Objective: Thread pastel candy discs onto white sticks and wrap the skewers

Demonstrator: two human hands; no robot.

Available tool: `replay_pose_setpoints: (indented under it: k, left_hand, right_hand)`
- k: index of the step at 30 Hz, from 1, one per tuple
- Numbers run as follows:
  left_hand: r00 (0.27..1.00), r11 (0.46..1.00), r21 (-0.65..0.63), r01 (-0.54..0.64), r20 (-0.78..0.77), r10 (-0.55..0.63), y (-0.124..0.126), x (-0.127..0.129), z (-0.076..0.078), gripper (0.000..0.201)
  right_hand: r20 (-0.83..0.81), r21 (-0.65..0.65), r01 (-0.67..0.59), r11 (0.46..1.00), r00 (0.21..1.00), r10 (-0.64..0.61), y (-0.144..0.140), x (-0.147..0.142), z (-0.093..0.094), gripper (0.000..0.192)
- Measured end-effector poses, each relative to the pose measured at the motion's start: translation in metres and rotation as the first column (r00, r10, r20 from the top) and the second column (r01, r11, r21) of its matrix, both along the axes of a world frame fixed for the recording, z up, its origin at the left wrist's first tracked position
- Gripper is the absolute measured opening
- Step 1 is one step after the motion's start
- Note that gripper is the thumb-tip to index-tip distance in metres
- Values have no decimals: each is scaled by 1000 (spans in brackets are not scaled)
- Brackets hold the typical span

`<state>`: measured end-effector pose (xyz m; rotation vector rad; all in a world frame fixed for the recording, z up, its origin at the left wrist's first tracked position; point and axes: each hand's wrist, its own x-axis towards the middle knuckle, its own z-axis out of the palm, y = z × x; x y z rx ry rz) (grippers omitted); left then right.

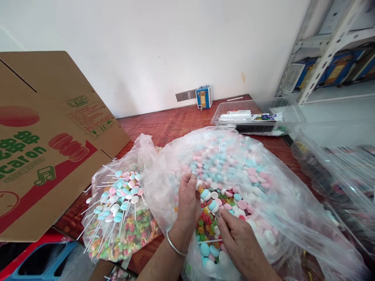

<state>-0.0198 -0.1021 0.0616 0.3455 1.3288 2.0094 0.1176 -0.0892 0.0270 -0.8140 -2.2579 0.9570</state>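
Observation:
A large clear plastic bag [234,156] full of pink, blue and white round candies lies on the wooden table. My left hand [187,201] reaches into its open mouth, fingertips on a stack of candies [206,194]. My right hand [238,236] pinches the white stick [208,241] below that stack. A silver bangle [175,246] circles my left wrist. Coloured ring-shaped candies [206,226] lie between my hands.
A second bag [123,210] at left holds finished candy sticks over ring candies. A cardboard carton [43,140] leans at far left. A clear plastic tray [258,117] sits behind, a small blue box [204,96] by the wall, metal shelving [331,50] at right.

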Motion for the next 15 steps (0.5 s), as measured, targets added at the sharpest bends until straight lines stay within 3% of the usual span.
replay_pose_setpoints:
  k: [5, 11, 15]
  left_hand:
    - [978, 992, 52, 114, 171, -121, 7, 11, 4, 21]
    - [988, 990, 138, 41, 144, -61, 8, 32, 3, 21]
    - [992, 996, 85, -9, 125, -1, 9, 44, -2, 25]
  right_hand:
    - [46, 167, 30, 985, 998, -38, -1, 1, -1, 30]
    - [37, 287, 48, 957, 997, -61, -3, 1, -1, 32]
    - [17, 409, 78, 909, 996, -93, -3, 2, -1, 38]
